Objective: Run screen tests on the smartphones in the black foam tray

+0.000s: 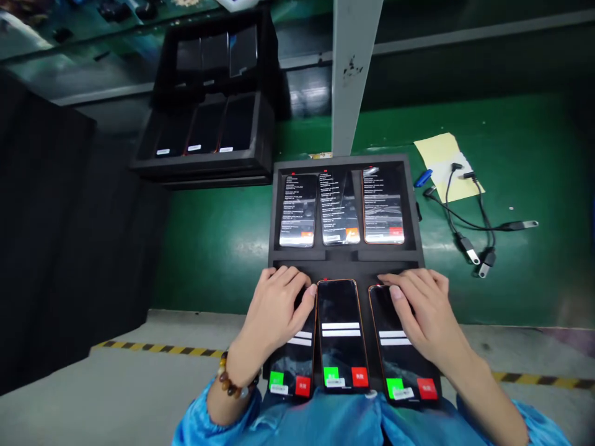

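Six phones lie in a black foam tray in two rows. My left hand [280, 305] rests over the top of the front left phone [297, 365], fingers bent at its upper edge and thumb apart near its right edge. Over the top of the front right phone [402, 362] is my right hand [421, 306], thumb above the screen and fingers loosely stretched. Between my hands lies the front middle phone [343, 350], untouched. Each front screen shows white bars with a green and a red square. The fingertips' exact contact is partly hidden.
Three lit phones [341, 207] fill the far row of the foam tray [413, 241]. Stacked trays [264, 133] with dark phones stand at the back left. Short black cables [486, 214], a blue cap-like piece [423, 178] and yellow paper [437, 150] lie right. A grey post [353, 74] rises behind.
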Tool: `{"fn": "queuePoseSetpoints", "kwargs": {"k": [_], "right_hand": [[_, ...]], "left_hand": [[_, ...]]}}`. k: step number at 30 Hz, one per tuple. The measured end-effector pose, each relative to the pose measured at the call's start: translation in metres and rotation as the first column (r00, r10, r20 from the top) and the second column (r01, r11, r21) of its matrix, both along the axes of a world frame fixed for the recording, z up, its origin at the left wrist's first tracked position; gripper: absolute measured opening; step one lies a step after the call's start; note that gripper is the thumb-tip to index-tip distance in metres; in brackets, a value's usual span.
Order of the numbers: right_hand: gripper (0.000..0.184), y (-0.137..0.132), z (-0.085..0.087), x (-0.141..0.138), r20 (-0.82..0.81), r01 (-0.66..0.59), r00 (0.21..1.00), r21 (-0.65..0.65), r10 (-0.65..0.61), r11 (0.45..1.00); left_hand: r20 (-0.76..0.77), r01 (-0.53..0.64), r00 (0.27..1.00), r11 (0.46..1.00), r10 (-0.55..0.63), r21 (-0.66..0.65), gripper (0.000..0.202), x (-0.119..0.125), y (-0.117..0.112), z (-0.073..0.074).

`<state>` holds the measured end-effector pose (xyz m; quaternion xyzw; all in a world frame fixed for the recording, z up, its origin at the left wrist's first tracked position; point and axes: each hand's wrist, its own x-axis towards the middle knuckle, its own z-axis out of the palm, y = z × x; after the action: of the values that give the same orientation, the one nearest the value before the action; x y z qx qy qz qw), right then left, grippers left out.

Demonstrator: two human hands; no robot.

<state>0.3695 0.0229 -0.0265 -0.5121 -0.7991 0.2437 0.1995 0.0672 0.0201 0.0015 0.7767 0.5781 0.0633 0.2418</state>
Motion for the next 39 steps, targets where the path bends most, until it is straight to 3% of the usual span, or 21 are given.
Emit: {"fn": "queuePoseSetpoints", "kwargs": {"k": [7, 15, 20, 26, 33, 36, 39], "right_hand": [[0.035, 0.013, 0.007, -0.012, 0.035, -0.082, 0.996, -0.143, 0.087, 0.986], [0.045, 0.023, 0.021, -0.033, 0.029, -0.203, 0.974, -0.339, 0.226, 0.918], [0.041, 0.025, 0.029, -0.031, -0.02, -0.202, 0.977, -0.413, 0.213, 0.888], [0.041, 0.023, 0.042, -0.026, -0.047, -0.179, 0.984, -0.363, 0.174, 0.914], [0.049, 0.011, 0.069, -0.021, -0.07, -0.209, 0.978, -0.285, 0.197, 0.935], [0.048, 0.013, 0.063, -0.025, -0.034, -0.197, 0.98, -0.264, 0.195, 0.944], [0.041, 0.02, 0.045, -0.034, 0.024, -0.172, 0.983, -0.257, 0.184, 0.951]], "left_hand": [[-0.024, -0.025, 0.999, 1.0, 0.025, -0.001, 0.041, 0.004, 0.008, -0.006], [-0.084, -0.062, 0.994, 0.998, 0.065, 0.028, 0.044, 0.006, 0.011, -0.005], [0.06, -0.095, 0.993, 0.994, 0.098, -0.044, 0.051, 0.004, 0.012, 0.006], [0.264, -0.145, 0.947, 0.977, 0.183, -0.159, 0.054, 0.001, 0.008, 0.017], [0.152, -0.148, 0.975, 0.982, 0.165, -0.117, 0.051, 0.002, 0.01, 0.01], [0.128, -0.142, 0.98, 0.984, 0.155, -0.108, 0.05, 0.005, 0.011, 0.008], [0.108, -0.135, 0.983, 0.986, 0.146, -0.097, 0.047, 0.006, 0.012, 0.006]]}}
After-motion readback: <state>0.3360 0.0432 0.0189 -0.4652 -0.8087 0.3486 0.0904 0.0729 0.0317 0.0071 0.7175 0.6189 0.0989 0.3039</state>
